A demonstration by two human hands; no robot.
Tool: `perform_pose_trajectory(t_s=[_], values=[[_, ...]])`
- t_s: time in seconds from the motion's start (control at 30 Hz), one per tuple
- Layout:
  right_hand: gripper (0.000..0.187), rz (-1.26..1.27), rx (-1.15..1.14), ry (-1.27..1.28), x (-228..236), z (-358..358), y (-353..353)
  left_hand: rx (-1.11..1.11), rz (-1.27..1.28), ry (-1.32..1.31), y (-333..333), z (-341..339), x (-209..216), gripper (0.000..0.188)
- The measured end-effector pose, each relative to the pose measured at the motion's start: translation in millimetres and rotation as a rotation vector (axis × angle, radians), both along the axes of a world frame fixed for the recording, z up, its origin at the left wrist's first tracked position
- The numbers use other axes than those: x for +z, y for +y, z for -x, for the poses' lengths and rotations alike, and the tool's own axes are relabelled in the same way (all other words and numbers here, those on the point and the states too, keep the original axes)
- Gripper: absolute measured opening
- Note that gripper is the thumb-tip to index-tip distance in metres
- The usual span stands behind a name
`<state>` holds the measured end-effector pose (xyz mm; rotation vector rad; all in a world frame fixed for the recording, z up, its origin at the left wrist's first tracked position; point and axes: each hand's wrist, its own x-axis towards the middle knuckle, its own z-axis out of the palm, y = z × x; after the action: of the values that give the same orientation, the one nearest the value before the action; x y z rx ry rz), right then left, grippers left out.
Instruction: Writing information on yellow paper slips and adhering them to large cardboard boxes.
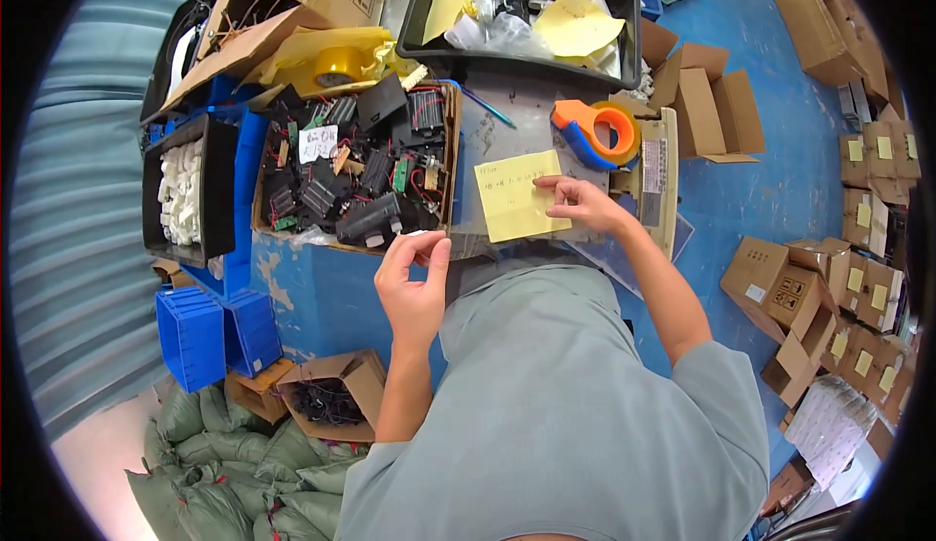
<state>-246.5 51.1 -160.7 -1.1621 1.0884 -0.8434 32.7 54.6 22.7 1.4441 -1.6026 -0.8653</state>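
Note:
A creased sheet of yellow paper [517, 212] with handwriting lies on the grey work surface in front of me. My right hand [585, 202] is over its right edge, index finger stretched across the writing and thumb apart below. My left hand [414, 283] is beside the near right corner of a cardboard box [454, 161], its fingers curled. A small whitish bit shows at those fingertips, too small to name. Inside the box are black plastic parts [366, 217], green circuit boards and red wires, with a white handwritten label [318, 143] on top.
Behind the paper lie a blue pen [487, 107] and an orange-and-blue tape dispenser [595, 136]. A black bin [629, 63] holds bags and yellow sheets. White parts fill a black tray [180, 195] at left. Blue crates [190, 336], green sacks [210, 453] and cartons [756, 278] stand around.

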Motion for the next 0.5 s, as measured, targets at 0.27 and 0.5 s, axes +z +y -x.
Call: perform_pose_trajectory(t_s=[0.27, 0.5], values=[[0.034, -0.121, 0.155, 0.130, 14.1, 5.4, 26.0, -0.015, -0.107, 0.064, 35.4, -16.7, -17.6, 0.008], [0.032, -0.289, 0.190, 0.159, 27.1, 5.6, 19.0, 0.129, -0.243, 0.221, 67.3, -41.1, -45.6, 0.010]])
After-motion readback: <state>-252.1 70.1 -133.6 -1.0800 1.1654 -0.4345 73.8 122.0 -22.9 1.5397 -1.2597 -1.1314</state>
